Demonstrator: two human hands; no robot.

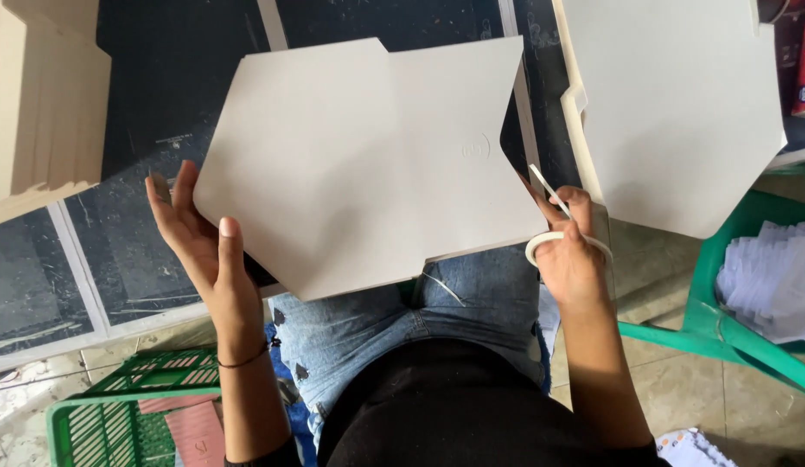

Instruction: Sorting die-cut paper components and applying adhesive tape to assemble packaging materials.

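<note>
**Two hands on a grey card sheet**

The left hand point(199, 246) lies open, palm flat against the edge of the grey card sheet point(368, 164) above the lap. The right hand point(568, 255) is closed on a roll of white tape point(541, 245). Below lies a dark table point(160, 78); a second sheet point(679, 112), one green chair point(722, 329) and one green crate point(117, 415) stand around.

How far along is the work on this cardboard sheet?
Done: the grey cardboard sheet lies folded flat on the lap. In hand: the left hand steadies its edge; the right hand holds a tape roll. Left: no tape visible on the sheet yet.
</note>
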